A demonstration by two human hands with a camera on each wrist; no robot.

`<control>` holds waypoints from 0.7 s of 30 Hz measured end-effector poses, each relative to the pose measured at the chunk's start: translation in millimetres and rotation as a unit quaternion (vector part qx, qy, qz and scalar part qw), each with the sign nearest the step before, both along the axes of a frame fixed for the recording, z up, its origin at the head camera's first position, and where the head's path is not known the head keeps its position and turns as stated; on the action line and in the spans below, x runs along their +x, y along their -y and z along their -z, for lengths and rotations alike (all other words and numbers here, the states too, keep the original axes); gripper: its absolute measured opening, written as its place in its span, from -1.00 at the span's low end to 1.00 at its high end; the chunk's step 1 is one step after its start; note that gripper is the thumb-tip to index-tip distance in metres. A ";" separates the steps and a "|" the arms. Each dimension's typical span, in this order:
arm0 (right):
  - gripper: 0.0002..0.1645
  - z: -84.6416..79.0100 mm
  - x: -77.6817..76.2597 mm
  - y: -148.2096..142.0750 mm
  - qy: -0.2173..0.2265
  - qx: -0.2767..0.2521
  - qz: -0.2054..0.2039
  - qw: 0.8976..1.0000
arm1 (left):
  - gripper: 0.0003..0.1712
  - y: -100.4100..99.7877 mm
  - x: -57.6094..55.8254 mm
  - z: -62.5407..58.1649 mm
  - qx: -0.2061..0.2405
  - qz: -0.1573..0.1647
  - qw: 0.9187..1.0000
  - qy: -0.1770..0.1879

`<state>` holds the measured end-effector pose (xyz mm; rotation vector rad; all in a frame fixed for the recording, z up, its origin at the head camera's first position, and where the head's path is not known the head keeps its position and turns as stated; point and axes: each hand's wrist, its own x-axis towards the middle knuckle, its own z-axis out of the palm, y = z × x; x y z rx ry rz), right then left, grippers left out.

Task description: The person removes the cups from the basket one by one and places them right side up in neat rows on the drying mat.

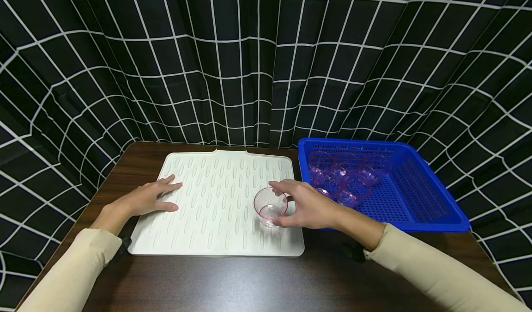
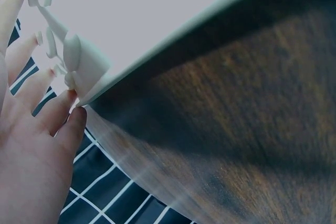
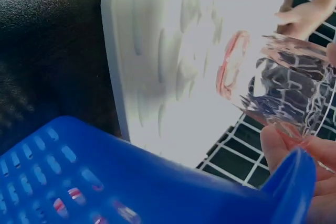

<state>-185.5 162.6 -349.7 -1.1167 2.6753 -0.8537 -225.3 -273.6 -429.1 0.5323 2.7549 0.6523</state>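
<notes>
The right hand (image 1: 306,204) pinched 1 pinkish cup (image 1: 268,211) over the mat (image 1: 220,201), seemingly placing it; the next move likely called for release. The left hand (image 1: 145,198) lay relaxed opposite.

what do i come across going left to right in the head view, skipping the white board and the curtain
Left hand → pink-tinted clear cup → right hand holding it → blue basket.
</notes>
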 end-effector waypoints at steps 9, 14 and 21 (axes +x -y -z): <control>-0.08 5.4 2.0 4.9 -0.003 0.065 -0.035 0.997 | -0.07 -0.8 0.3 -1.6 0.001 -0.005 1.000 0.003; -0.08 6.6 2.1 5.0 -0.012 0.083 -0.049 0.995 | -0.07 -0.7 0.0 -1.4 0.001 -0.003 1.000 0.005; -0.09 2.9 1.9 3.1 -0.017 0.108 -0.053 0.993 | -0.08 -2.7 1.7 -3.6 0.000 -0.005 1.000 0.008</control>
